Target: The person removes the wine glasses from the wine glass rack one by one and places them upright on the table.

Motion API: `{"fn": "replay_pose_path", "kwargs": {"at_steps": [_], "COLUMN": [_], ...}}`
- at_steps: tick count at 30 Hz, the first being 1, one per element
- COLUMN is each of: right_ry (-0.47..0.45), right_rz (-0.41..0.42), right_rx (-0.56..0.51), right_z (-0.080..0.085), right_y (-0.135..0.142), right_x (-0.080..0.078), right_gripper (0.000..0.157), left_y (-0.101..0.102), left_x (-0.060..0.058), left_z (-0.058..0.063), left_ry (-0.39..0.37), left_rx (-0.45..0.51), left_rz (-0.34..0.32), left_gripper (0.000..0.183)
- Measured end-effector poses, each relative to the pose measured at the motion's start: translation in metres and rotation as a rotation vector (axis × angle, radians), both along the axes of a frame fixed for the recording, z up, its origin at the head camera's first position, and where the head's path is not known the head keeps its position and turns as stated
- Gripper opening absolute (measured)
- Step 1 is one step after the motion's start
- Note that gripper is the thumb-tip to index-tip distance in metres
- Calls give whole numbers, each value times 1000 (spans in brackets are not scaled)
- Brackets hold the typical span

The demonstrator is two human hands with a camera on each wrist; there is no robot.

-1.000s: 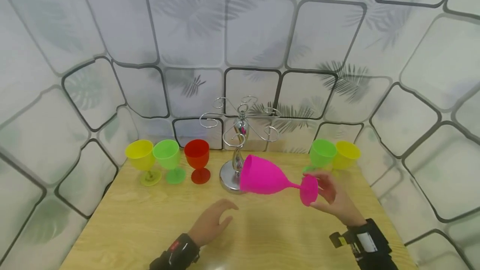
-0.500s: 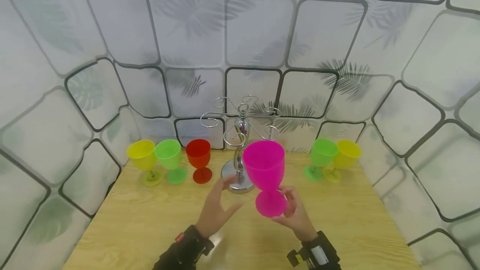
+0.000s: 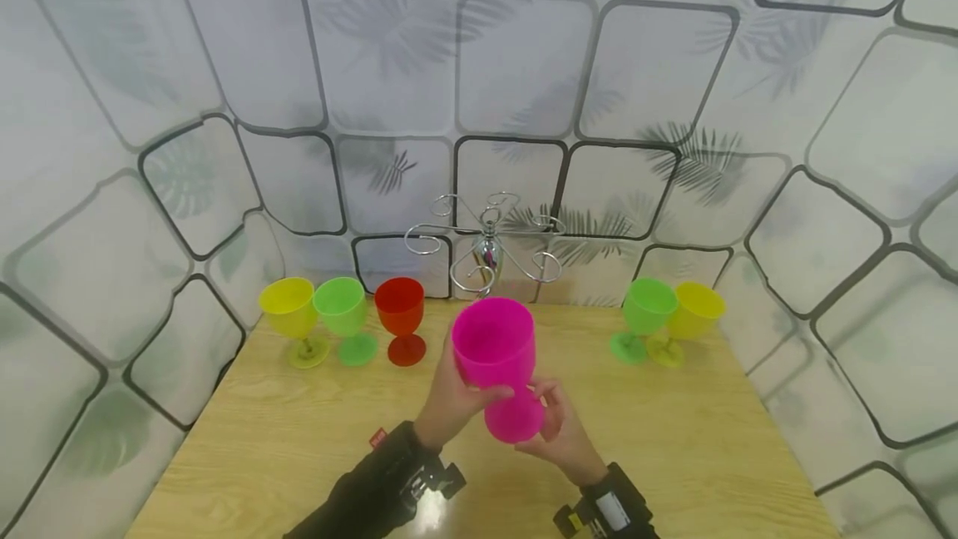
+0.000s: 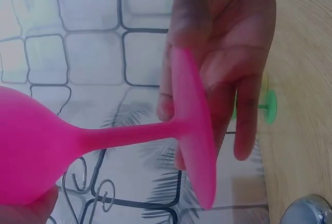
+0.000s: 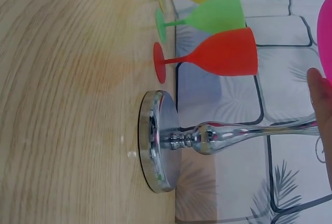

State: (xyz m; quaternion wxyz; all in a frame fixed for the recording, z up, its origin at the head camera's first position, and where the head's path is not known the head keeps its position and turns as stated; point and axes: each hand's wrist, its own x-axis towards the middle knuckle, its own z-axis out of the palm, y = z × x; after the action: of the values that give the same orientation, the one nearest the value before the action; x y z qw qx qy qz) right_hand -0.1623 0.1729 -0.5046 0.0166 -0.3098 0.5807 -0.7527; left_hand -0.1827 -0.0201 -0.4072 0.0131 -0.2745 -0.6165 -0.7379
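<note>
A pink goblet (image 3: 494, 343) is held upright above the table in front of the silver stand. My left hand (image 3: 446, 399) grips its bowl, thumb across the front and fingers partly hidden behind it. With the fingertips of my right hand (image 3: 566, 437) I pinch the round foot from the right. The left wrist view shows the goblet's stem and foot (image 4: 194, 136) close up, with the right hand (image 4: 233, 32) at the rim of the foot. Only a sliver of the pink bowl (image 5: 326, 37) and part of the left hand (image 5: 322, 110) appear in the right wrist view.
Behind the goblet stands a silver stand (image 3: 488, 252) with several curled wire arms. On the left of the wooden table (image 3: 247, 456) are yellow (image 3: 290, 306), green (image 3: 343, 306) and red (image 3: 400, 306) goblets. Another green goblet (image 3: 649, 306) and yellow goblet (image 3: 696, 310) stand right.
My right hand has brought the pink goblet left and turned it from lying sideways to upright. My left hand has risen from near the table and taken hold of the bowl.
</note>
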Motion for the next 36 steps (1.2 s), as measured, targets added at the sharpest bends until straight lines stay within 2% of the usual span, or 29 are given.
{"fn": "replay_pose_path", "kwargs": {"at_steps": [4, 7, 11, 14, 17, 19, 22, 28, 33, 36], "right_ry": [25, 98, 148, 121, 108, 108, 124, 105, 91, 102], "right_rz": [-6, -37, -56, -61, -98, -121, -143, -113, -81, -95], "right_rx": [93, 129, 44, -2, 41, 81, 116, 126, 118, 116], "right_z": [0, 9, 32, 50, 62, 65, 63, 60, 58, 54], "right_y": [1, 5, 5, -4, -16, -21, -23, -19, -18, -14], "right_x": [-3, -7, -14, -17, -16, -14, -11, -13, -16, -17], "right_gripper": [71, 85, 88, 88, 88, 86, 83, 78, 78, 76], "left_y": [-1, -2, 0, 2, 5, 6, 6, 2, -3, -6], "left_x": [1, 2, 3, 3, 4, 4, 5, 1, -7, -11], "left_z": [-3, -7, -13, -16, -18, -19, -19, -24, -31, -37], "left_ry": [-22, -33, -34, -47, -61, -52, -17, 67, 236, 327], "left_rx": [-50, -72, -99, -112, -118, -114, -106, -135, -197, -278], "left_rz": [6, 4, 2, -9, -34, -48, -79, -155, -189, -166], "left_gripper": [84, 82, 82, 82, 83, 84, 87, 91, 94, 96]}}
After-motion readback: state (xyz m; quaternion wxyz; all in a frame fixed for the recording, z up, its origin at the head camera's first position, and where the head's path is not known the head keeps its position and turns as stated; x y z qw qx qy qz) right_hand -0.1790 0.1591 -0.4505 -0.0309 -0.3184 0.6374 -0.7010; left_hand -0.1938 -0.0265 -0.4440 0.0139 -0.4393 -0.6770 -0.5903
